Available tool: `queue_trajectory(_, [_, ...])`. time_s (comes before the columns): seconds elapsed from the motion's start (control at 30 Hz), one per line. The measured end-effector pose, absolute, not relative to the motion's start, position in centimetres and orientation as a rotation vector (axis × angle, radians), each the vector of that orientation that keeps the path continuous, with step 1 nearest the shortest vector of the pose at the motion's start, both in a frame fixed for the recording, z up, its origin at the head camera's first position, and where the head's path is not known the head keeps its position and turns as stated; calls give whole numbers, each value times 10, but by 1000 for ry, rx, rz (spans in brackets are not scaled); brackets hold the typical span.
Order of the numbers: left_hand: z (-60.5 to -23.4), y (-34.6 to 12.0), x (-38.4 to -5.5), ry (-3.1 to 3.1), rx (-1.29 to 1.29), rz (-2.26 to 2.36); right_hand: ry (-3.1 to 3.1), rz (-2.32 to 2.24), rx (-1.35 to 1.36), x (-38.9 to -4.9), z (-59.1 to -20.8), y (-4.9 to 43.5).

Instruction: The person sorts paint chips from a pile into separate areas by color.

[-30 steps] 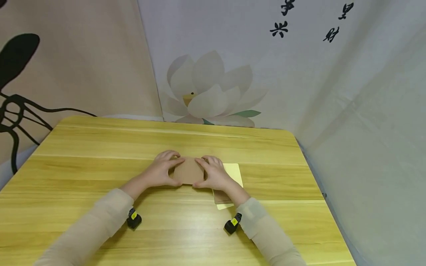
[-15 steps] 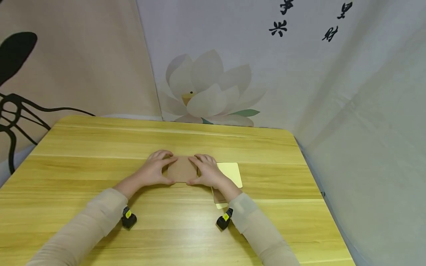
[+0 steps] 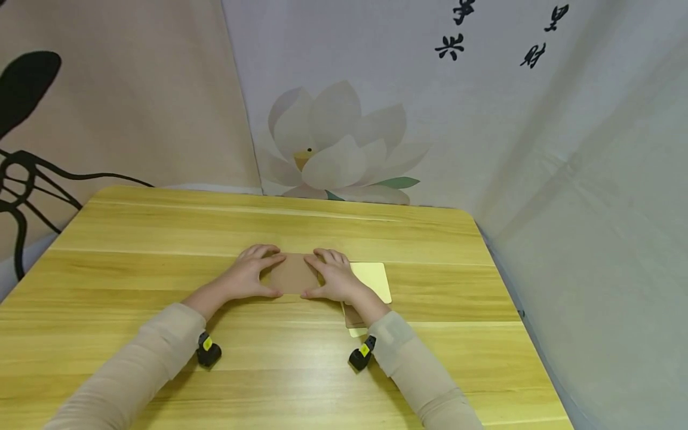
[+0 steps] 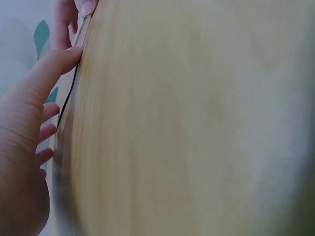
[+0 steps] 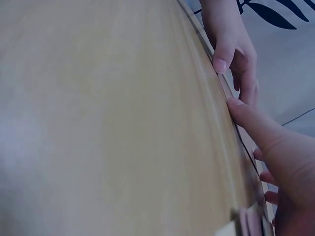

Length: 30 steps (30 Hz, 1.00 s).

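A thin brown square panel (image 3: 294, 275) lies level at the middle of the tabletop (image 3: 269, 382), either on it or just above; which of the two cannot be told. Its near edge runs left to right, roughly parallel to the tabletop's far edge, and its broad face points up. It looks slightly wider than deep, but foreshortening and the fingers over its corners leave the true long axis unclear.

The left hand (image 3: 248, 276) pinches the panel's left side, thumb at the near corner and fingers toward the far one. The right hand (image 3: 334, 279) mirrors this grip on the right side.

Just right of the panel, partly hidden under the right hand and wrist, lie a pale yellow card (image 3: 372, 280) and a darker brown piece (image 3: 353, 318), the brown one overlapping the yellow.

Each beige sleeve (image 3: 129, 376) has a small black camera (image 3: 208, 351) at its cuff. Beyond the tabletop hangs a pale backdrop printed with a white lotus (image 3: 333, 143) and black characters (image 3: 450, 46).
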<state>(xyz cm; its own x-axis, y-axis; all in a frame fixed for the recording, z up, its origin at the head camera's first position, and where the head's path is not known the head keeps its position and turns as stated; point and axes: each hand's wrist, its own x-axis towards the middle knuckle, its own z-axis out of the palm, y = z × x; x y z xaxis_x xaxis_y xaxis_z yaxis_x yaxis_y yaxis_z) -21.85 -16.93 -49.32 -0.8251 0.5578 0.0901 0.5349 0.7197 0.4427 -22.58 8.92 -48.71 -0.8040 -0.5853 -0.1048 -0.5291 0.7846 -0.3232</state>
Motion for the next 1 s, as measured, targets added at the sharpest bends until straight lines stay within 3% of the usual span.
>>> queue_trajectory(0.37, [-490, -156, -213, 2924, 950, 757, 2792, -628, -879, -211, -474, 117])
queue_trajectory(1.0, [-490, -81, -197, 2923, 912, 886, 2814, -802, -824, -202, -474, 192])
